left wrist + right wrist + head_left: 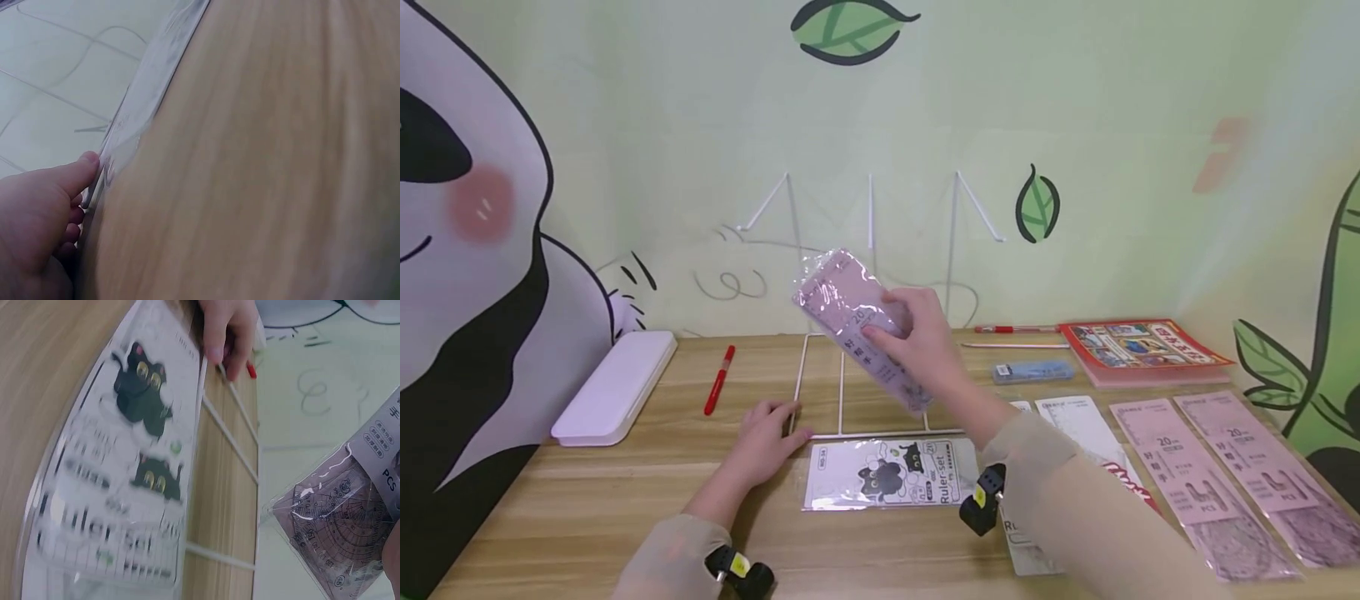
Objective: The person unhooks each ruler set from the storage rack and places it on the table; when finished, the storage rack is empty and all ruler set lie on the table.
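My right hand (931,346) grips a pink ruler set in a clear plastic sleeve (838,304), held tilted in the air above a white wire rack (841,392). Its clear rulers and protractor (340,531) show through the sleeve in the right wrist view. Down at the rack's front left corner, my left hand (763,443) pinches the wire between thumb (84,167) and fingers. A white "Ruler-set" pack with black cat drawings (880,477) lies along the rack's front rail, just right of the left hand.
Two more pink ruler sets (1168,458) and white packs (1075,417) lie at the right, partly behind my right arm. Behind them are a blue packet (1033,372), a red pen (1015,329), a pencil and a red book (1142,346). A white case (617,387) and red marker (720,381) lie left.
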Tool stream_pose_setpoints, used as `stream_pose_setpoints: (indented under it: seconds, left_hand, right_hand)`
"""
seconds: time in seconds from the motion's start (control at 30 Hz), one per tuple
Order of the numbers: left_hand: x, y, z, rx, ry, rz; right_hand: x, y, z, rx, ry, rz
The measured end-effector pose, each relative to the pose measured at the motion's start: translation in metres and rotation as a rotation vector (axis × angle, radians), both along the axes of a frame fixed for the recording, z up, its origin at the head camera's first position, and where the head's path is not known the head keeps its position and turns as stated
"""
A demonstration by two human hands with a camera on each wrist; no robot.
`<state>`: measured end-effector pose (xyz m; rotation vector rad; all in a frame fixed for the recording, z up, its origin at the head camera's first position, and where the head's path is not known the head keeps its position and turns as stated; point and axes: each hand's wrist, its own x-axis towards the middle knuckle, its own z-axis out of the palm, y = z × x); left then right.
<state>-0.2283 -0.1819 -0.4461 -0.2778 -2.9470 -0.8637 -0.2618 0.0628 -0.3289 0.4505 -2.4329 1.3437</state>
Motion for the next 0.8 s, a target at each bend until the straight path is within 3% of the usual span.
stream_pose_setpoints:
  seconds: [0.17, 0.37, 0.63, 0.8]
  left_hand:
    - [-0.001, 0.004, 0.0, -0.013, -0.022, -0.006]
    - [-0.003, 0.004, 0.001, -0.02, -0.05, 0.001]
    - [-0.005, -0.003, 0.004, -0.017, -0.031, -0.035]
    - [-0.006, -0.009, 0.006, -0.015, -0.046, -0.047]
  right_hand:
    - [-0.001, 0.026, -0.009, 0.048, -0.035, 0.01]
    - [0.004, 0.052, -0.021, 0.182, -0.071, 0.059]
    - [0.013, 0.074, -0.03, 0.348, -0.102, 0.177]
    - [0.022, 0.079, -0.032, 0.454, -0.145, 0.311]
